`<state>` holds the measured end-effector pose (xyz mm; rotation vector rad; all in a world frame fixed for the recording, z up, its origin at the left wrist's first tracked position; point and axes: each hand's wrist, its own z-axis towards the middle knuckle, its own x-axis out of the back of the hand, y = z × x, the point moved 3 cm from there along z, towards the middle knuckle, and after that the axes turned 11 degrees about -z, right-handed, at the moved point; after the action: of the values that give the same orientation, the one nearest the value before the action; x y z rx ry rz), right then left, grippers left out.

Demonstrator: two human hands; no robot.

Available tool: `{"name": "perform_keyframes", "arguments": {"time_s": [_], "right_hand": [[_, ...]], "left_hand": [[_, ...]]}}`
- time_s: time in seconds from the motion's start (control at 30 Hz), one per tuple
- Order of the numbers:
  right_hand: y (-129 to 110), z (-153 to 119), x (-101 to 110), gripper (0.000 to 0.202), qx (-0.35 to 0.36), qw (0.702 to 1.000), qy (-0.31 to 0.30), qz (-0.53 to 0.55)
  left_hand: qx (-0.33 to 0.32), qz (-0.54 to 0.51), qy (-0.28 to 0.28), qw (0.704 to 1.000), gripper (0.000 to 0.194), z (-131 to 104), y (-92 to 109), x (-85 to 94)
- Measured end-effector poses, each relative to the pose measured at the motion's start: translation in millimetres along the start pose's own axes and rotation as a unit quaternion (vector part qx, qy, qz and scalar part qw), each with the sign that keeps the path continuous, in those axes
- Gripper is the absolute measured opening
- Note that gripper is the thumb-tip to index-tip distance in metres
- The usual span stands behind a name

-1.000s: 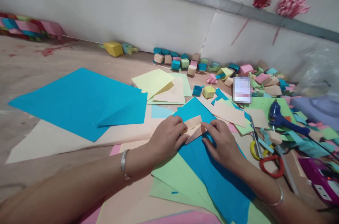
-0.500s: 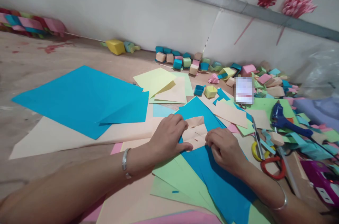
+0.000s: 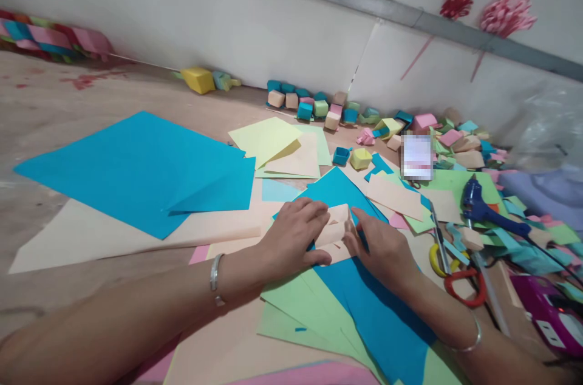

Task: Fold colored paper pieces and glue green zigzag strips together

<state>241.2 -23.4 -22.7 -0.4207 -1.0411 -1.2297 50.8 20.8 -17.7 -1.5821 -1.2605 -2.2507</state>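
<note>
Left hand [image 3: 296, 233] lies on the left side of the peach paper piece [image 3: 337, 232], thumb spread wide from fingers along the near edge. Right hand [image 3: 380, 242] is narrow, fingertips touching the right edge; can't tell if it's a firm pinch.

Piece sits between the two, over a blue sheet [image 3: 378, 306]. Small, folds running side to side, flaps partly lifted, right side raised, a short dark slit on the near flap. Both hands cover parts of its edges.

Clock from the piece:
- 7: pale green sheets [image 3: 314, 294], fanned, partly under the blue.
- 9-10: big blue sheet [image 3: 118, 166], one corner folded over.
- 11: pale yellow sheet [image 3: 264, 139] on other paper.
- 12: teal open box [image 3: 341, 156] and yellow box [image 3: 361, 158], side by side; a row of small paper boxes [image 3: 305, 110] beyond, near the wall.
- 1-2: pixelated block, content unreadable [image 3: 418, 157].
- 2-3: blue glue gun [image 3: 478, 207], cord trailing across loose paper scraps.
- 4: scissors [image 3: 473, 301], red and yellow loops, close beside the right forearm; magenta socket unit [image 3: 532, 306] farther out.

Right half of the worktop [image 3: 150, 93] is crowded with paper.
</note>
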Motion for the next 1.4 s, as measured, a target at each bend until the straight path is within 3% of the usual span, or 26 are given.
{"name": "perform_keyframes", "arguments": {"time_s": [0.1, 0.2, 0.27, 0.37, 0.6, 0.93, 1.13, 1.27, 1.4], "right_hand": [[2, 0, 7, 0.042, 0.042, 0.994, 0.028, -0.093], [8, 2, 8, 0.017, 0.042, 0.989, -0.037, -0.14], [11, 3, 6, 0.019, 0.026, 0.985, -0.081, -0.153], [11, 2, 2, 0.017, 0.029, 0.985, -0.1, -0.14], [7, -1, -4, 0.021, 0.058, 0.987, -0.116, -0.094], [6, -3, -11, 0.017, 0.063, 0.987, -0.118, -0.087], [4, -1, -8, 0.02, 0.067, 0.989, -0.103, -0.077], [5, -2, -9, 0.018, 0.068, 0.988, -0.11, -0.08], [5, -2, -8, 0.018, 0.077, 0.987, -0.12, -0.078]], "left_hand": [[0.003, 0.003, -0.005, 1.0, 0.063, 1, 0, 0.3], [0.001, 0.005, -0.007, 1.0, 0.062, 2, -1, -0.1], [0.001, 0.004, -0.007, 1.0, 0.063, 2, -2, -0.5], [-0.006, -0.002, 0.004, 1.0, 0.061, 0, -1, 0.5], [-0.106, 0.012, 0.036, 0.994, 0.042, -6, 12, 5.2], [-0.122, 0.077, 0.021, 0.989, 0.025, 4, 10, 1.5], [-0.177, 0.093, 0.041, 0.979, 0.028, 3, 14, -0.5], [-0.152, 0.102, 0.055, 0.982, 0.019, 5, 11, -0.2], [-0.133, 0.066, 0.083, 0.985, 0.018, 3, 7, 12.3]]}}
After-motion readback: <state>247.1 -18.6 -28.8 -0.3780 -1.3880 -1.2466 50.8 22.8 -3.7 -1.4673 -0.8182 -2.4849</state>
